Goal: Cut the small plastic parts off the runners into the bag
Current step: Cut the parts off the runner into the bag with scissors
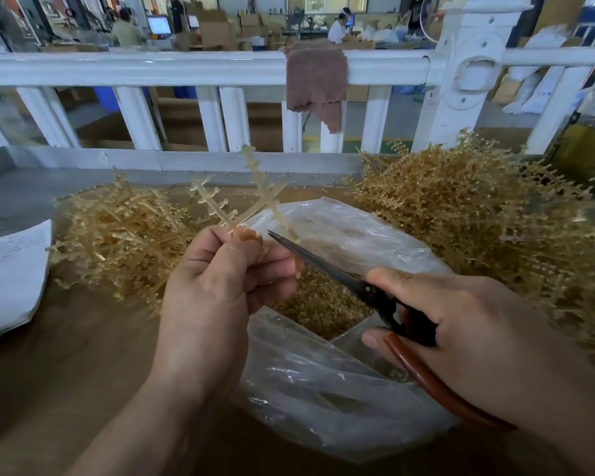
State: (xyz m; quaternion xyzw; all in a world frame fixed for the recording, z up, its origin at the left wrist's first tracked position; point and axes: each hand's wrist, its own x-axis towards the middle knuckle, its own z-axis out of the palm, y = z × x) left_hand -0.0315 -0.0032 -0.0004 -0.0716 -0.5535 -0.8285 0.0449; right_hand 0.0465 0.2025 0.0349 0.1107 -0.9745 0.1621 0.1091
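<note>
My left hand (217, 280) pinches a pale yellow runner (244, 204) by its lower end and holds it up over the clear plastic bag (323, 389). Small parts still stick out along the runner's branches. My right hand (461, 331) grips scissors (327, 266) with dark blades and red-brown handles. The blade tips point up-left and reach a branch of the runner just right of my left fingers. Inside the open bag lies a heap of cut yellow parts (316, 304).
A pile of runners (117, 235) lies on the brown table at the left, and a bigger pile (478, 218) at the right. White papers (11, 276) sit at the left edge. A white railing (203, 67) with a brown cloth (316, 80) runs behind.
</note>
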